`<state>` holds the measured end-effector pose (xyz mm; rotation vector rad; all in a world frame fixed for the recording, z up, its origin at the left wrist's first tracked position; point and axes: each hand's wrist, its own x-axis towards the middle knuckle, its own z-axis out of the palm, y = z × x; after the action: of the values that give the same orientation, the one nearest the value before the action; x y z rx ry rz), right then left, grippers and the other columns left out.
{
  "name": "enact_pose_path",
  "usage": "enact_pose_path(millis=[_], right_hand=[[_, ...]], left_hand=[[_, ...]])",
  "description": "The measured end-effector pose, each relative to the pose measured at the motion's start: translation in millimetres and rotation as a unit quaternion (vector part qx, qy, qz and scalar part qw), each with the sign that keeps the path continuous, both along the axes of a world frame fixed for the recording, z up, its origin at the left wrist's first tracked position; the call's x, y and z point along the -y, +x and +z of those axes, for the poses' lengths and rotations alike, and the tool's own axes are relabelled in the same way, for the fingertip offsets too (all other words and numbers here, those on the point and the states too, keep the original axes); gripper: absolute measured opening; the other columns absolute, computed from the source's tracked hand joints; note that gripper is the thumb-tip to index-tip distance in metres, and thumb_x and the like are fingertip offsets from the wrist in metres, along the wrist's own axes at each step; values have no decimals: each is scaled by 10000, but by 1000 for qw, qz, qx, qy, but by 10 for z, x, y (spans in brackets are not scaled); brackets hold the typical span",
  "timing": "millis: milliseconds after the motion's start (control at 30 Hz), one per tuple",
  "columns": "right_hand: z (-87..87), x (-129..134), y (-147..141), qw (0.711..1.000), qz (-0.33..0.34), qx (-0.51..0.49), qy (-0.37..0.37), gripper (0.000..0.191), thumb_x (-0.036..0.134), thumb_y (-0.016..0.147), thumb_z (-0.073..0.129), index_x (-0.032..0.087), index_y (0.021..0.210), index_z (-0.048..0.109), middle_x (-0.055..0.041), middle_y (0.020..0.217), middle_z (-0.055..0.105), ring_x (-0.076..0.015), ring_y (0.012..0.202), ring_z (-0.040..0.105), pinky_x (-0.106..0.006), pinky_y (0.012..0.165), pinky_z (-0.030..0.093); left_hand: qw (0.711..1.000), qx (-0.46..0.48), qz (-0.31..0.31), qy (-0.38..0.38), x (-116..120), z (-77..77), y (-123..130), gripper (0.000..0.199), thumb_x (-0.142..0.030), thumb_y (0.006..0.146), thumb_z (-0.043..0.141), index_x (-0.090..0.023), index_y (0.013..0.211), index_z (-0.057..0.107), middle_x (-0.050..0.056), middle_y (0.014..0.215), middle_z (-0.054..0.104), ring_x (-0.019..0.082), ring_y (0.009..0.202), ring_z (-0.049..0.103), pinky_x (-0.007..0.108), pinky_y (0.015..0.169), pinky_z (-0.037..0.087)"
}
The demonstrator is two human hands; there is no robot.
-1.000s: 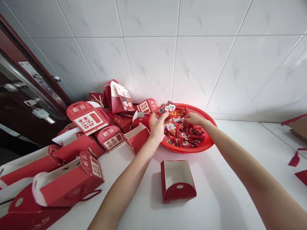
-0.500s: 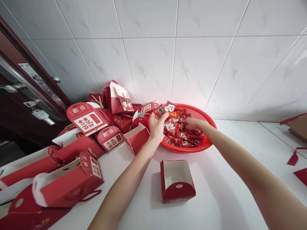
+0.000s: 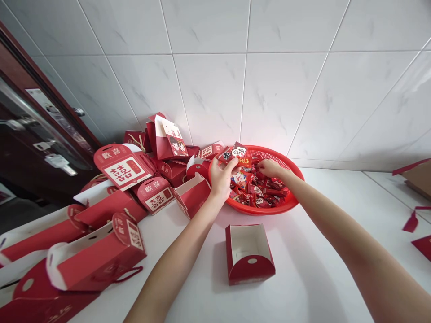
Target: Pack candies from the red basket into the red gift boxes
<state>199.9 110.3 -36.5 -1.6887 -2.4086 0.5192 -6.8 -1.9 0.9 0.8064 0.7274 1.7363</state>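
Observation:
My left hand (image 3: 222, 178) is closed around several red candy packets (image 3: 238, 151), held over the left rim of a red plastic basket (image 3: 293, 167). Wrapped candies (image 3: 257, 190) in red and patterned wrappers lie heaped inside the basket. Over the far right part of the heap, my right hand (image 3: 268, 168) has its fingers bent and drawn together; whatever they pinch is hidden. In front of the basket stands an open red gift box (image 3: 251, 264) with a pale inside and nothing visible in it.
Many red gift boxes (image 3: 97, 258), some open, crowd the left side, with more stacked against the tiled wall (image 3: 208, 98). A dark door (image 3: 43, 121) with keys in its lock stands at far left. A cardboard box (image 3: 415, 179) sits at the right edge.
My right hand has lifted slightly and drawn back among the candies, its fingers now more curled. The left hand with its packets has stayed nearly still.

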Motion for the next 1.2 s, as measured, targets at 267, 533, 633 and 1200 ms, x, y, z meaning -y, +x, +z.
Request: enact_pose_path(millis=[267,533,633,1200], right_hand=[[191,96,-9,990,-16,-142,16,267,189,899,579,173,1042,804,-57,927,785,-236,905,722,-327,806,582],[165,182,-35,984,49,-163,-53,428,236,784,750,216,1211,763,-37,917,768,-205,793,692,-341,768,566],[165,174,-42,986,55,-152,-42,403,247,762,762,228,1165,768,-48,1016,757,-230,895,680,-372,854,542],[317,260,-50,963,86,-244,-81,229,283,653,829,194,830,713,-26,845,737,-223,830,681,-349,748,546]], left_hand=[[1000,11,2,-9,-18,-6,3,394,-242,555,896,-205,772,570,-39,761,676,126,716,663,251,678,565],[1000,3,6,-18,-29,-4,-1,395,-246,555,900,-199,809,602,-31,792,696,126,743,678,238,684,560],[1000,4,4,-14,-39,-15,-5,403,-250,557,903,-199,814,597,-32,785,698,126,746,680,235,686,559],[1000,6,7,-20,-45,2,-12,430,-233,555,907,-205,770,535,-44,733,674,117,695,667,235,663,564]])
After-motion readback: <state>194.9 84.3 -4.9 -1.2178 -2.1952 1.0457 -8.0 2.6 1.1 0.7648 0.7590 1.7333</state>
